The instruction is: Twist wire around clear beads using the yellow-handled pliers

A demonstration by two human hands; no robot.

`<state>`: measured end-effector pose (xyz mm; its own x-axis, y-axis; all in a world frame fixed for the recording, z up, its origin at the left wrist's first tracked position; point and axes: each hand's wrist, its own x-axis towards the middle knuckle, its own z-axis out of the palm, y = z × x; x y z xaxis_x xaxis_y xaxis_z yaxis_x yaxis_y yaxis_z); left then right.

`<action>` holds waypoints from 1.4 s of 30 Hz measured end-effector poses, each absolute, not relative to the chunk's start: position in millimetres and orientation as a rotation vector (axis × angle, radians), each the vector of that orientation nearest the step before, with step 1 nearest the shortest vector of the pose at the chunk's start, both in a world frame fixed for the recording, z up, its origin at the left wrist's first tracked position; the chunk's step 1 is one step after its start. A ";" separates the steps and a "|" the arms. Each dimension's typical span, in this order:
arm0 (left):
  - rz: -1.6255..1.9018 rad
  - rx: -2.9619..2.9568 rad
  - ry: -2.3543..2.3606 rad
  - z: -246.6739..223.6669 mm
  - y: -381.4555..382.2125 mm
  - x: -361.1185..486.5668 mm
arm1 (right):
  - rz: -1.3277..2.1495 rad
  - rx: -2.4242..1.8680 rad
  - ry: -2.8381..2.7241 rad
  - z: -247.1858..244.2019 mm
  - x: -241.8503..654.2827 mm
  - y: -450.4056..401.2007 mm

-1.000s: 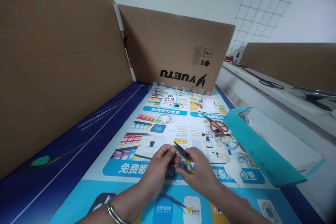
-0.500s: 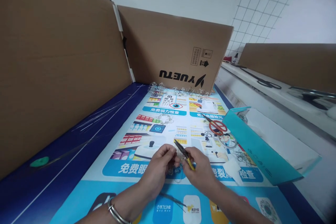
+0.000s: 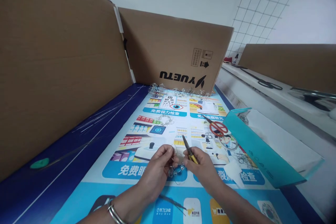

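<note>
My left hand [image 3: 160, 164], with a silver bangle on its wrist, pinches a thin wire strung with clear beads [image 3: 178, 170]. The beads hang between the two hands, and a loop of fine wire rises above the fingertips. My right hand [image 3: 202, 168] is closed around pliers [image 3: 190, 150] with yellow handles, their dark jaws pointing up and away to the left. The right fingertips are close to the beaded wire; whether they touch it is too small to tell.
Red-handled scissors [image 3: 218, 128], a coil of wire [image 3: 228, 141] and white tissue [image 3: 233, 170] lie right, beside a teal box [image 3: 262, 150]. Beaded wire pieces [image 3: 181, 92] line the cardboard's foot. Dark wires [image 3: 173, 201] lie nearest. A green item [image 3: 39, 163] is far left.
The pliers have turned more upright and shifted right, away from the left fingertips. The right hand has moved slightly right, and more of the beaded wire shows between the hands.
</note>
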<state>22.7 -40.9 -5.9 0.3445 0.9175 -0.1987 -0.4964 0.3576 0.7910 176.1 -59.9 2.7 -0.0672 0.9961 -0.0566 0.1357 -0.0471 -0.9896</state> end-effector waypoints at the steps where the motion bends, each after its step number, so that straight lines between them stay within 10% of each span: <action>1: 1.027 0.690 0.715 -5.5 -40.7 22.6 | 1.255 -1.306 -1.323 3.5 175.9 -60.4; 42: 0.871 1.196 0.814 0.8 -28.5 18.1 | 1.095 -1.351 -1.577 11.1 182.6 -60.0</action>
<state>18.1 -28.5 0.8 0.4429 0.8938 -0.0707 -0.1306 0.1423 0.9812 182.6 -60.0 11.1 -0.1377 0.9902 0.0225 0.3245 0.0666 -0.9435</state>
